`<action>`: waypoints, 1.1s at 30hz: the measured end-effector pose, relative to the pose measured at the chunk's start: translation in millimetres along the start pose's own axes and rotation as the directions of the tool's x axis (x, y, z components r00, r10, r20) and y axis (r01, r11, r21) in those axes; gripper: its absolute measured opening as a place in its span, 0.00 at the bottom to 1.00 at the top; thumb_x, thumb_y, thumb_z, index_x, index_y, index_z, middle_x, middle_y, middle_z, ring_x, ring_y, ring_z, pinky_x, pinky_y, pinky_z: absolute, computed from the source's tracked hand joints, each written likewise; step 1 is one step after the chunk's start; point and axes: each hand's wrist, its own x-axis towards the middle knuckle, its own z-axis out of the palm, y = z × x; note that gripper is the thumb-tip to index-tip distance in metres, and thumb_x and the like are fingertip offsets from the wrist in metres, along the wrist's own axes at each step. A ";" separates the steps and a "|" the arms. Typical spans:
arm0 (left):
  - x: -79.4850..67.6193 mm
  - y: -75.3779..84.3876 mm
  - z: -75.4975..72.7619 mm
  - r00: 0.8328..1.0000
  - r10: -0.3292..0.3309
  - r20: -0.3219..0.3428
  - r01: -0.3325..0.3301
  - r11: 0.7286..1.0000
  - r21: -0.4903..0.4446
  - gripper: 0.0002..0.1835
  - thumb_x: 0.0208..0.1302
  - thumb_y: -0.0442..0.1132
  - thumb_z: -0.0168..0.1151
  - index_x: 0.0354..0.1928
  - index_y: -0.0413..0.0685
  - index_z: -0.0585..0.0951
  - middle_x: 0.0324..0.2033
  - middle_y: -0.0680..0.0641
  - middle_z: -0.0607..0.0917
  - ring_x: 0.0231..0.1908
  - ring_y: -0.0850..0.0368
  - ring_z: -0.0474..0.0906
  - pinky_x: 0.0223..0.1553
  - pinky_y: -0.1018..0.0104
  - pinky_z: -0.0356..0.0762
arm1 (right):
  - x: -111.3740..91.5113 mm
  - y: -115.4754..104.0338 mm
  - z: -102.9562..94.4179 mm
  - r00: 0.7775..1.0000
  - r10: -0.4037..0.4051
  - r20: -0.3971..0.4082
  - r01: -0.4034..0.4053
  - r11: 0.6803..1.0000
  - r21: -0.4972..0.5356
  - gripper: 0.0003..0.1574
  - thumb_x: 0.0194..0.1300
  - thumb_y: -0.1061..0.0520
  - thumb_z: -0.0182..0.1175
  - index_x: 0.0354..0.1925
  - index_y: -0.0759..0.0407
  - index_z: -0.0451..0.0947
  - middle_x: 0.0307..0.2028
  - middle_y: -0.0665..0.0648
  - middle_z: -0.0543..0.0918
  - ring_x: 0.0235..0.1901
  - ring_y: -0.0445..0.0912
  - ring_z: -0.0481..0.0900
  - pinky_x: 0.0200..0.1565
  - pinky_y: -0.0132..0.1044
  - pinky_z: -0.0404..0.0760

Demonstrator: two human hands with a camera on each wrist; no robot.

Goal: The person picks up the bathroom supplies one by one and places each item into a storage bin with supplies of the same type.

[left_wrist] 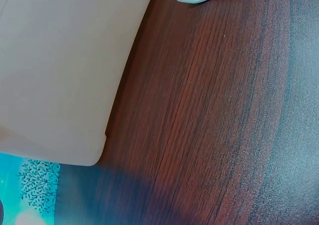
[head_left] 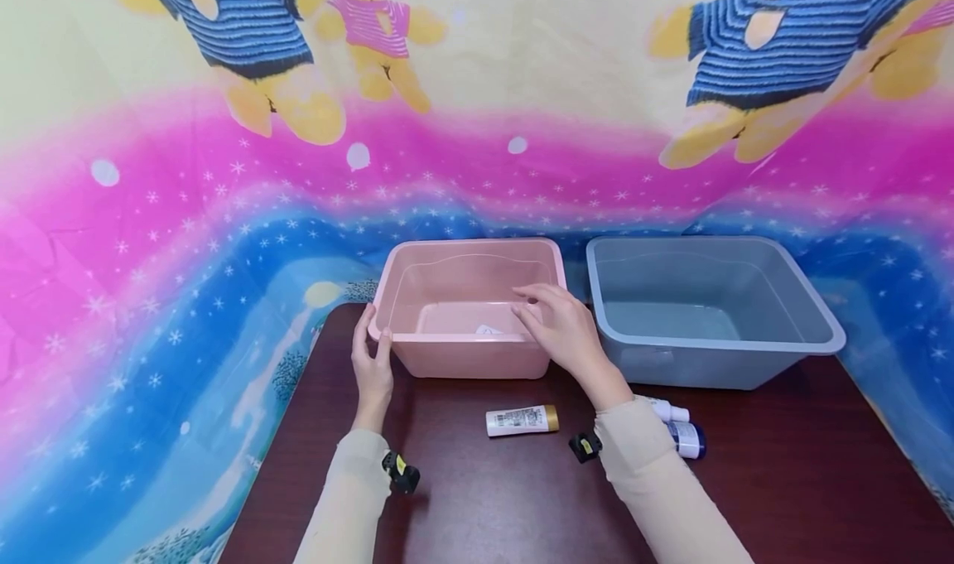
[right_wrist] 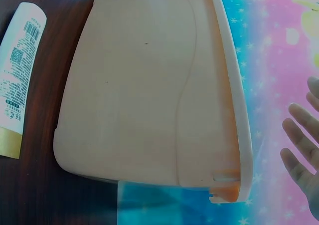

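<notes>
Fingers (head_left: 542, 291) of right hand (head_left: 566, 332) above pink bin (head_left: 469, 359), left hand (head_left: 373, 373) on rim (head_left: 447, 337).

Both arms (head_left: 344, 498) reach forward — left grip (head_left: 373, 372) pointing ahead, right grip (head_left: 565, 327) angled inward, fingers (head_left: 550, 296) loosely bent.

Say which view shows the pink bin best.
Head: the pink bin shows its rim and inside, partly behind the right hand. Left wrist: cropped outer wall only. Right wrist: cropped outer wall and rim, no inside.
</notes>
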 end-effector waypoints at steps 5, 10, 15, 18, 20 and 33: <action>-0.3 -0.3 -0.5 1.000 -0.014 -0.001 0.014 1.000 0.010 0.27 0.70 0.30 0.55 0.70 0.34 0.67 0.70 0.38 0.67 0.71 0.44 0.58 0.70 0.46 0.52 | -6.4 -2.4 -1.8 0.999 -0.032 -0.022 0.032 0.999 -0.002 0.19 0.64 0.54 0.68 0.53 0.54 0.84 0.49 0.53 0.85 0.45 0.47 0.80 0.47 0.47 0.78; 0.2 -0.2 -0.2 1.000 -0.016 0.006 0.016 1.000 -0.009 0.28 0.70 0.29 0.55 0.70 0.32 0.66 0.70 0.36 0.67 0.71 0.42 0.58 0.69 0.44 0.54 | -12.5 -4.0 -1.8 0.997 -0.062 -0.043 0.062 0.998 0.006 0.18 0.63 0.56 0.69 0.52 0.55 0.85 0.48 0.53 0.85 0.44 0.46 0.80 0.45 0.46 0.79; 0.5 -0.9 -0.2 1.000 -0.026 -0.002 0.025 1.000 -0.006 0.28 0.69 0.29 0.55 0.70 0.31 0.65 0.69 0.36 0.67 0.70 0.41 0.59 0.68 0.43 0.55 | -18.2 -4.7 -0.3 0.994 -0.093 -0.065 0.094 0.996 0.009 0.17 0.61 0.57 0.70 0.50 0.54 0.86 0.46 0.52 0.86 0.43 0.46 0.81 0.43 0.44 0.80; 0.0 -0.7 -0.4 0.999 -0.032 -0.004 0.032 0.999 -0.003 0.28 0.69 0.29 0.55 0.70 0.32 0.66 0.70 0.37 0.67 0.70 0.42 0.59 0.69 0.45 0.55 | -22.1 -4.9 0.5 0.992 -0.107 -0.073 0.108 0.994 0.014 0.18 0.61 0.57 0.71 0.50 0.53 0.86 0.47 0.51 0.86 0.42 0.46 0.81 0.42 0.43 0.81; 0.0 -0.5 -0.4 1.000 -0.030 -0.004 0.030 1.000 -0.005 0.28 0.70 0.29 0.55 0.70 0.33 0.66 0.70 0.37 0.67 0.71 0.43 0.59 0.69 0.45 0.55 | -24.7 -5.8 1.0 0.991 -0.111 -0.071 0.113 0.993 0.020 0.19 0.61 0.57 0.71 0.51 0.52 0.86 0.48 0.51 0.86 0.42 0.45 0.82 0.42 0.43 0.81; -0.4 -0.7 0.7 1.000 -0.018 -0.006 0.018 1.000 -0.003 0.27 0.69 0.28 0.54 0.70 0.32 0.66 0.70 0.35 0.66 0.71 0.41 0.58 0.68 0.42 0.54 | -44.4 -8.8 4.6 0.990 -0.112 -0.083 0.115 0.993 0.037 0.19 0.58 0.58 0.72 0.50 0.55 0.86 0.48 0.53 0.86 0.42 0.45 0.84 0.47 0.45 0.82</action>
